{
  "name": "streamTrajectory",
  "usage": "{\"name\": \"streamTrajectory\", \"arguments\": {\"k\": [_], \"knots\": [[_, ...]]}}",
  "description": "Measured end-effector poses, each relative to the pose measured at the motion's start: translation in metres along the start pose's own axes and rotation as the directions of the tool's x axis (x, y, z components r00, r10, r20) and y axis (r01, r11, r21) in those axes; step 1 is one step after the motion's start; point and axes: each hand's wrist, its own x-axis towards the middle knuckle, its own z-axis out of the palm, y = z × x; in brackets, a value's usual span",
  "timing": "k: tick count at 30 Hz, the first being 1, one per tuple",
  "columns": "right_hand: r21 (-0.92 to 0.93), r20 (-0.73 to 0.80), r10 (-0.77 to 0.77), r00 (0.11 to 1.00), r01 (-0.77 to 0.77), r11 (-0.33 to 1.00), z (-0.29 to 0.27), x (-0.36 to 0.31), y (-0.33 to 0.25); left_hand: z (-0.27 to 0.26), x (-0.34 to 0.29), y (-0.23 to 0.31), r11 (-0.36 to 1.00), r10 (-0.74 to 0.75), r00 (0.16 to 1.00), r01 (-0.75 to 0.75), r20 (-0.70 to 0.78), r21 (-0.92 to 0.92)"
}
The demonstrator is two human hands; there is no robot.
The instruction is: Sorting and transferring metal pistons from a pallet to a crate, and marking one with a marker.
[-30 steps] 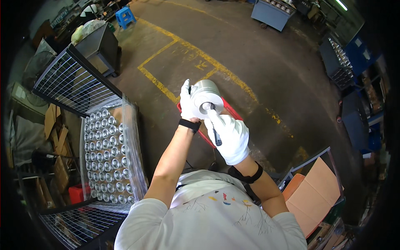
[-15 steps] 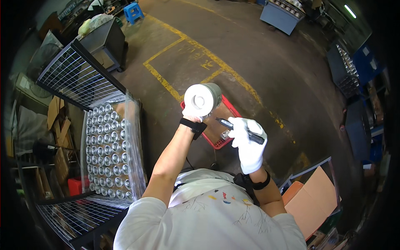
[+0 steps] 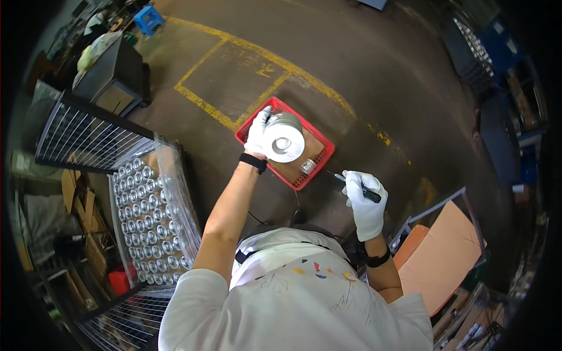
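Observation:
My left hand [image 3: 257, 133], in a white glove, is closed round a metal piston [image 3: 283, 151] with grooves about its side. The piston's round, bright end with a ring-shaped hollow faces up toward me. It is held over a red plastic basket [image 3: 321, 134] on the floor, lined with brown cardboard. Inside that basket, at the near right corner, lies a small silvery metal piece [image 3: 308, 167]. To the right of the basket, my gloved right hand [image 3: 367, 213] grips a black marker pen [image 3: 371, 195], its tip pointing left and apart from the piston.
At my left, a pallet [image 3: 158, 159] with plastic wrap bears rows of similar metal pistons [image 3: 143, 206], between black wire-mesh panels [image 3: 96, 131]. A dark cabinet [image 3: 114, 79] and a blue stool [image 3: 148, 20] stand far left. Cardboard [image 3: 436, 257] leans at near right.
The piston has tilted and come down a little, and its grooved side shows more. My right hand with the marker has drawn back to the right, away from it. The view has shifted, showing more basket.

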Motion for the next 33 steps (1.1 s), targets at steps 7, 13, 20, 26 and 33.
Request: {"name": "streamTrajectory", "arguments": {"k": [7,13,20,26,33], "knots": [[-0.444,-0.078,-0.330,0.941,0.264,0.856,-0.027,-0.020,0.025,-0.072,0.070,-0.002,-0.004,0.608,0.794,0.003,0.000,1.000],[-0.703,-0.031,-0.373,0.927,0.245,0.667,-0.046,-0.052,0.046,-0.078,0.102,-0.040,-0.223,0.665,0.740,0.327,-0.102,0.918],[-0.722,-0.071,-0.392,0.917,0.224,0.655,-0.034,-0.079,0.044,-0.113,0.128,-0.035,0.042,0.593,0.804,0.032,-0.051,0.999],[-0.664,-0.111,-0.421,0.900,0.249,0.705,-0.004,-0.094,0.027,-0.045,0.034,-0.042,0.485,0.064,0.994,-0.113,0.093,0.867],[0.286,-0.208,0.335,0.919,-0.270,0.919,0.042,-0.118,-0.008,-0.001,-0.116,-0.051,0.511,-0.371,0.925,0.131,0.080,0.850]]}}
